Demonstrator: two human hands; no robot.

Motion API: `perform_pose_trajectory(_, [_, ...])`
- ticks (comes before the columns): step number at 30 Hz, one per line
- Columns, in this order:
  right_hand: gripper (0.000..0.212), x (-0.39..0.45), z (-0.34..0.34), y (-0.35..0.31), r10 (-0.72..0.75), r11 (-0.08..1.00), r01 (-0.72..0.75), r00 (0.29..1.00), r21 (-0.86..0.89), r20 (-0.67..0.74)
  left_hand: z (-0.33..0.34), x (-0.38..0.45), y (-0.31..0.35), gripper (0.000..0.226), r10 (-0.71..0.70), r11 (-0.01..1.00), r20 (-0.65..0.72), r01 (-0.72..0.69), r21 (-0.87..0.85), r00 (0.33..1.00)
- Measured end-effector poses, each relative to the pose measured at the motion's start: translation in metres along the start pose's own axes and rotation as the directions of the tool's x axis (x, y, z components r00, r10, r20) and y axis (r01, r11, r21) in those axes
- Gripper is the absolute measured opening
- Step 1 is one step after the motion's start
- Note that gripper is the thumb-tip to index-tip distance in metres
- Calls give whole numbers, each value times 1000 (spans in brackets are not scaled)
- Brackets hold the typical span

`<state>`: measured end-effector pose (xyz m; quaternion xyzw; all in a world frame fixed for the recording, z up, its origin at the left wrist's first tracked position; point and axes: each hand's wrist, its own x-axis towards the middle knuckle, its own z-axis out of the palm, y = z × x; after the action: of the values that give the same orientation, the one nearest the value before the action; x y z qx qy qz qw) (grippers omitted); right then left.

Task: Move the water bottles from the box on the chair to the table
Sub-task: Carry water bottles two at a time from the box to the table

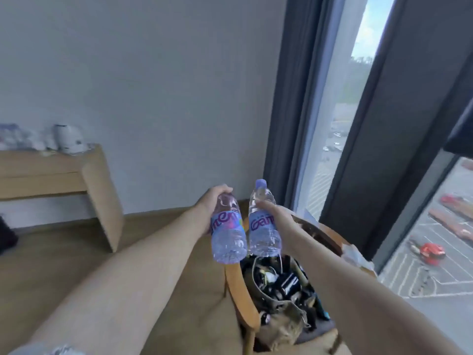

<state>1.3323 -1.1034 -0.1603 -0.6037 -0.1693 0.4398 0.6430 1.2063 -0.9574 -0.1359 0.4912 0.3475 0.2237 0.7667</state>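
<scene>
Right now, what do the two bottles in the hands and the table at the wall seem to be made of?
The left bottle and the right bottle look like thin clear plastic: see-through ribbed walls, and a glossy purple printed label on each. The right bottle's cap looks like pale purple plastic. The table looks like light wood or a wood-look laminate with a matt finish; the blur leaves that open.

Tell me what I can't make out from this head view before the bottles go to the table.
- Left bottle: its cap is hidden by the left hand.
- Box on the chair: not identifiable; bags and clutter cover the seat.
- Table: cut off by the left edge; the items on top are too blurred to name.
- Right hand: the fingers are hidden behind the right bottle.
</scene>
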Motion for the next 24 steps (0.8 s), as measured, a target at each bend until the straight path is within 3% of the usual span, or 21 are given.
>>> perform_pose_trajectory(7, [49,107,131,-19,72,995,-53,962,-79,265,-117,34,65,21,47,999,-301,-52,-8,952])
perform_pose_trajectory(12, [69,151,238,-4,193,980,-143,848,-138,494,-204,19,88,30,51,992,-493,-101,-74,869])
perform_pose_trajectory(19, [71,162,390,39,280,957,-149,709,-250,648,-340,-33,105,42,-57,986,-621,-56,-160,782])
perform_pose_trajectory(24, [88,161,502,71,311,943,-105,621,-317,719,-448,-60,114,35,-54,987,-684,-63,-146,728])
